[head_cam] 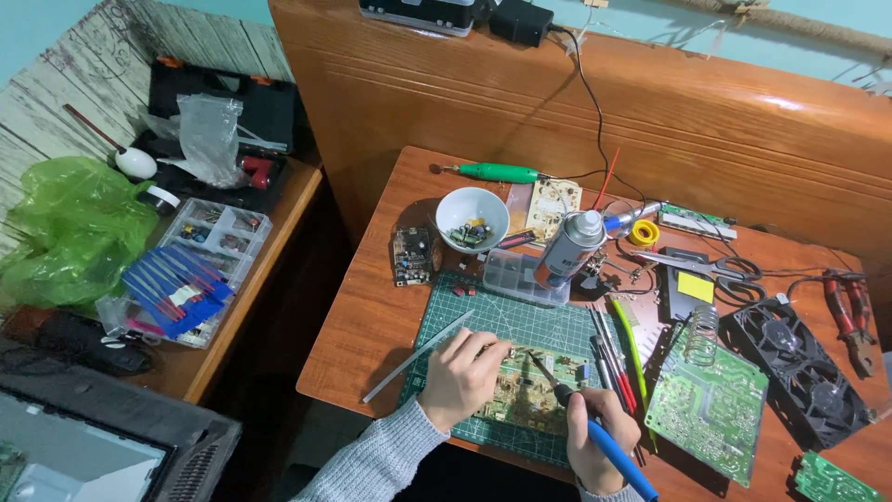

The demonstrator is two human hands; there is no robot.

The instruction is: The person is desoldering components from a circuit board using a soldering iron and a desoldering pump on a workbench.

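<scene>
Right hand (602, 437) grip wrapped around blue soldering iron (595, 429), tip down on circuit board (534, 386). Left hand (462, 376) grip pinching thin solder wire (417, 357) beside tip. Board flat on green cutting mat (520, 325), table (372, 316) middle.

Head view, steeply down, probably mid-range

Two bare hands, no gloves, rings or watch seen: left hand (462, 376), right hand (595, 442). Left arm in light grey ribbed knit sleeve (376, 462), cuff at wrist; grey cuff just visible at right wrist
</scene>
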